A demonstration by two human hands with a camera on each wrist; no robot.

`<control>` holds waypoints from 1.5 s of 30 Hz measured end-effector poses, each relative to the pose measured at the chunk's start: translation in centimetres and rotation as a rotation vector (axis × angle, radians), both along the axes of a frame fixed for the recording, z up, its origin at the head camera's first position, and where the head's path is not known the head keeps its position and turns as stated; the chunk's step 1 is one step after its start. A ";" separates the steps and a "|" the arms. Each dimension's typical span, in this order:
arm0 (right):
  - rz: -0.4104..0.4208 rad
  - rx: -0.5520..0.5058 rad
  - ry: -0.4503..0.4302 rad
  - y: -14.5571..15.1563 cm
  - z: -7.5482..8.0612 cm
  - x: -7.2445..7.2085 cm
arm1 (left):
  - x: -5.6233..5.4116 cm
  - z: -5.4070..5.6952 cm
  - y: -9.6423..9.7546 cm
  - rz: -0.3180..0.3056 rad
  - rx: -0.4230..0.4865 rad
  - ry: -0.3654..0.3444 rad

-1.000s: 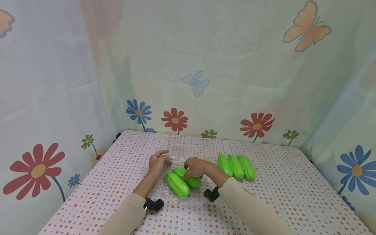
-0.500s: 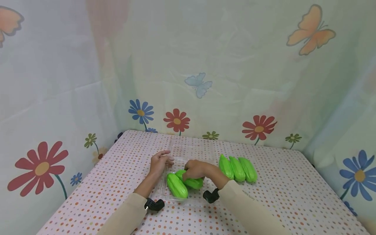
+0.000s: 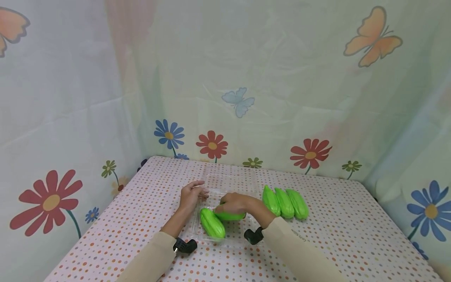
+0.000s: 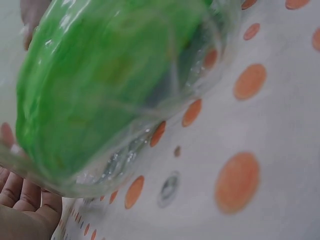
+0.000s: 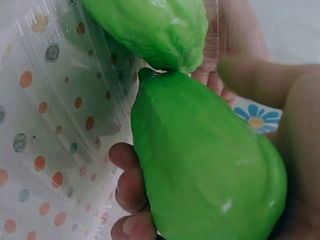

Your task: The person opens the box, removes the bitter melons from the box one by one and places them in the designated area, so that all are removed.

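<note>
A clear plastic clamshell box (image 3: 211, 238) stands on the table, its see-through lid (image 3: 229, 178) laid back behind it. One green ridged gourd-like fruit (image 3: 212, 224) lies slantwise at the box's left side. My right hand (image 3: 235, 203) grips a second green fruit (image 5: 205, 160) over the box, fingers curled round one side and thumb across the other. In the right wrist view the tips of both fruits meet or nearly meet. My left hand (image 3: 190, 196) is at the box's back left corner. Its fingers (image 4: 30, 195) lie loosely along the outer wall in the left wrist view.
Three more green fruits (image 3: 284, 203) lie side by side on the dotted tablecloth (image 3: 338, 231), right of the box. Flowered curtains (image 3: 232, 78) enclose the table at the back and sides. A dark wrist camera (image 3: 253, 235) hangs by the box's right edge.
The fruit in my right hand has turned to lie more crosswise and shifted back from the first one. The first fruit has swung slightly more upright. My left hand stays at the corner.
</note>
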State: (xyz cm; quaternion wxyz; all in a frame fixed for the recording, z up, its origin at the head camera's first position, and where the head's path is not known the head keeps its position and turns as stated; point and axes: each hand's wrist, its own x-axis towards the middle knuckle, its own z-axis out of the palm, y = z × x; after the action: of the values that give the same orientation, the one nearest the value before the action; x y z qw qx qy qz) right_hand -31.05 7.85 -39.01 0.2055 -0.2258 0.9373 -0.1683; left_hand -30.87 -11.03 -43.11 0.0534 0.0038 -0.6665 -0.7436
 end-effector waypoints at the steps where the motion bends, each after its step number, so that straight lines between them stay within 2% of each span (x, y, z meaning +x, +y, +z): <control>1: 0.002 0.021 0.013 0.0 0.0 0.1 | 0.0 0.0 0.0 0.000 0.000 0.000; 5: 0.010 0.073 0.046 0.0 0.1 0.2 | -0.1 0.0 0.0 -0.001 -0.006 0.004; 13: 0.012 0.082 0.064 0.2 0.3 0.4 | -0.2 0.0 0.0 -0.001 0.009 -0.014; 19: -0.062 -0.022 -0.030 0.5 0.7 0.5 | -0.2 -0.1 0.1 0.002 0.011 -0.005; 21: -0.073 -0.054 -0.031 0.6 0.8 0.6 | -0.2 -0.1 0.1 0.005 0.014 -0.003; 27: -0.066 -0.085 0.012 1.1 1.2 0.8 | -0.2 -0.2 0.0 0.010 -0.001 -0.009; 35: -0.005 -0.123 0.158 1.7 2.1 0.8 | -0.4 0.0 -0.1 0.003 0.001 0.006; 45: 0.001 -0.142 0.214 2.1 2.0 1.1 | -0.2 -0.1 0.0 0.000 0.012 0.004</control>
State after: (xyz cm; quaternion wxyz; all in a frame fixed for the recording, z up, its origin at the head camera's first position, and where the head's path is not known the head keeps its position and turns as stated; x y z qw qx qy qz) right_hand -29.96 9.92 -37.03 0.0878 -0.2568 0.9395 -0.2090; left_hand -31.08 -10.98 -43.25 0.0547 0.0029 -0.6618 -0.7477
